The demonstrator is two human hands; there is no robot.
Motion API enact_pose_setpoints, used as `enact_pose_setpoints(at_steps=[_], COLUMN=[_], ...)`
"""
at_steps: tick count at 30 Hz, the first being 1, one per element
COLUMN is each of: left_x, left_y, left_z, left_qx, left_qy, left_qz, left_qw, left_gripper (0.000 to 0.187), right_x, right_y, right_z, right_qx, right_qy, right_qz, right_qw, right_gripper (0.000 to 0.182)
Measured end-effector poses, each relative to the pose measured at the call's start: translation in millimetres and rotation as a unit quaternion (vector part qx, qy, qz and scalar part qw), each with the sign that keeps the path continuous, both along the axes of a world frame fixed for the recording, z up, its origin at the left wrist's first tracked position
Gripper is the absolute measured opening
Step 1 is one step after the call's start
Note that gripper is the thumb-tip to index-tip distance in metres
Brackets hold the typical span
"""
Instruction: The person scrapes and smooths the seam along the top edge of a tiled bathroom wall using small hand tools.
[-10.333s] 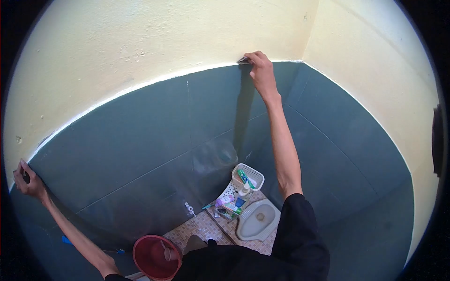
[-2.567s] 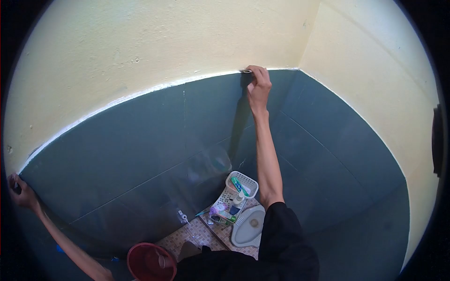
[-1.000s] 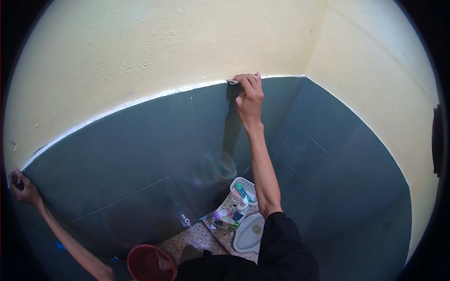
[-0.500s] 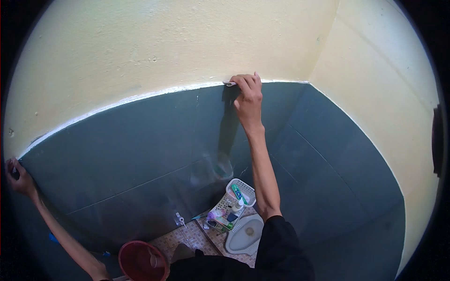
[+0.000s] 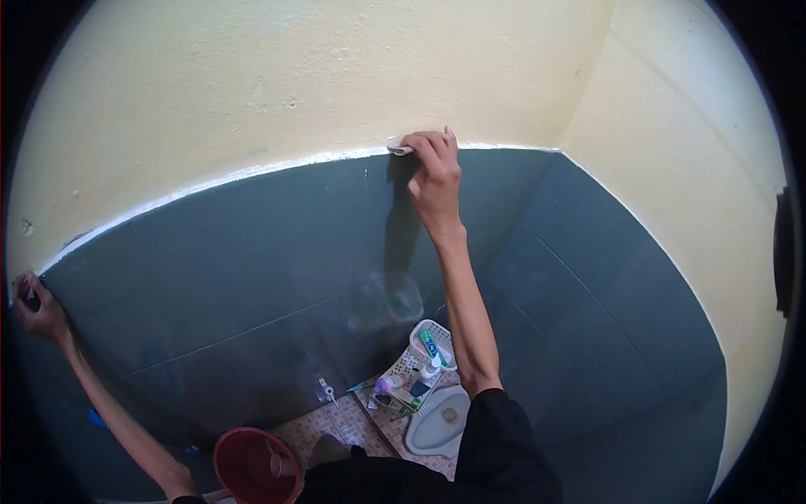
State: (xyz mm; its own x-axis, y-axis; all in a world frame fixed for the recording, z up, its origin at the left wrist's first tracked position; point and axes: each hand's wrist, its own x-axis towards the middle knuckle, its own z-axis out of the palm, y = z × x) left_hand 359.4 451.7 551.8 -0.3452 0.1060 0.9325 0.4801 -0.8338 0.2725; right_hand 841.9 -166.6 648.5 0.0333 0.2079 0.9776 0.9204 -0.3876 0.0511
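Observation:
A small folded sheet (image 5: 400,151), pale and stiff-looking like sandpaper, is pinched in my right hand (image 5: 437,181). It rests on the white strip (image 5: 252,171) that runs along the top edge of the dark grey-green tiles (image 5: 243,252). Far to the left, my left hand (image 5: 46,315) is at the same edge, its fingers curled together. Whether something small sits between those fingers cannot be made out.
Cream wall (image 5: 336,67) rises above the tiles. Below are a red bucket (image 5: 239,458) with a dipper inside, a tap (image 5: 326,390), a white basket (image 5: 449,357) of toiletries, and a squat toilet (image 5: 432,428). The tiled walls meet in a corner at right.
My right hand has slid a little left along the white strip with the folded sheet. The view has shifted slightly; my left hand stays near the same spot on the edge.

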Motion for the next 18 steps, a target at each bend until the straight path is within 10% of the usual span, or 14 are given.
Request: enact_pose_setpoints(at_steps=[18], left_x=[2.3], left_y=[-21.4], left_z=[13.7], left_qx=[0.002], left_qy=[-0.011], left_qz=[-0.021], left_qw=[1.0], left_gripper=[0.024], right_x=[-28.3], right_y=[26.3], right_z=[-0.9], right_qx=[-0.02], right_qy=[-0.019], right_qz=[-0.022], right_qw=[0.999], right_gripper=[0.046])
